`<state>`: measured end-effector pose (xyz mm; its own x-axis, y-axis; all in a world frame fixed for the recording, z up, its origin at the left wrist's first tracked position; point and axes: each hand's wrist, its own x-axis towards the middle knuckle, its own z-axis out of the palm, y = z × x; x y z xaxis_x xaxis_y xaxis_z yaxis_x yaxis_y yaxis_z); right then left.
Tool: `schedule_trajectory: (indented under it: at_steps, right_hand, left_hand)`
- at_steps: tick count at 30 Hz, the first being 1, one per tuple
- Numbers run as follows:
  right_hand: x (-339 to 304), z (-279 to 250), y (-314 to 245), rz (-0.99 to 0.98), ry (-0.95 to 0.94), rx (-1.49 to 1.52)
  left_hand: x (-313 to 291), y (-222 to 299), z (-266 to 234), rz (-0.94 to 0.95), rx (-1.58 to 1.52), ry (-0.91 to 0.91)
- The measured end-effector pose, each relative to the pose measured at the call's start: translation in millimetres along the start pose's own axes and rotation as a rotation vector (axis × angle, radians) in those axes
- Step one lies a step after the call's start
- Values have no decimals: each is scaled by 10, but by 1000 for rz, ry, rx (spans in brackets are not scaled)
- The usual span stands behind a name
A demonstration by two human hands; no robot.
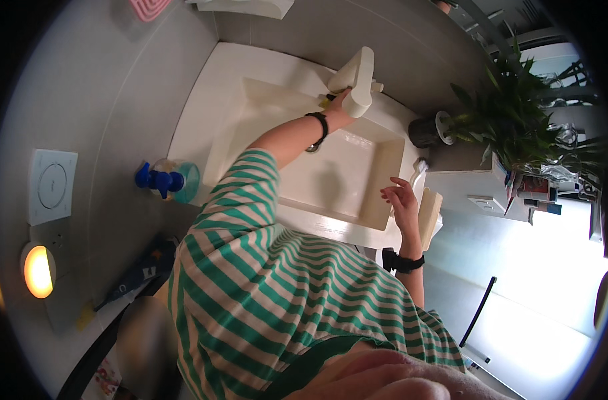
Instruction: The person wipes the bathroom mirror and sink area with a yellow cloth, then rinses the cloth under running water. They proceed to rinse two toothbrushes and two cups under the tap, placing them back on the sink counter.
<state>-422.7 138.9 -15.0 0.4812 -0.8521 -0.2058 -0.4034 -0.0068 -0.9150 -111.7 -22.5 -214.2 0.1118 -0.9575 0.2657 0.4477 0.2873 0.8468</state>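
My left hand (340, 115) reaches across the white rectangular sink (384, 157) to the cream faucet (363, 77). Its fingers are bent beside and partly behind the spout, closed around a small yellow-and-black thing (327, 101) that is mostly hidden; its kind is too unclear to name. My right hand (402, 198) hovers over the sink's right edge, holding nothing, with fingers loosely bent and apart. A dark band is on each wrist. The drain (311, 148) shows just below my left wrist.
Pump bottles with blue tops (161, 180) stand at the sink's left edge. A dark pot (429, 132) and a leafy plant (511, 100) are at the right. Near my right wrist stands a cream container (429, 217). A round lamp (39, 271) glows on the left wall.
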Motion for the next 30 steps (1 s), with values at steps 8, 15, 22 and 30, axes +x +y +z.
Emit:
schedule_trajectory:
  at_steps: [8,15,22,30]
  right_hand:
    - [-383,-353,434,61,137,106]
    - [-660,-469,623,63,219,169]
    - [-679,-423,551,83,186,114]
    - [-929,-566,579,46,286,265]
  left_hand:
    - [-565,1689,-542,242,1868,-270]
    - [177,1634,-809,467,1669,-137]
    - [186,1423,-718,419,1895,-136]
    - [-446,1986,-1679,87,2296,237]
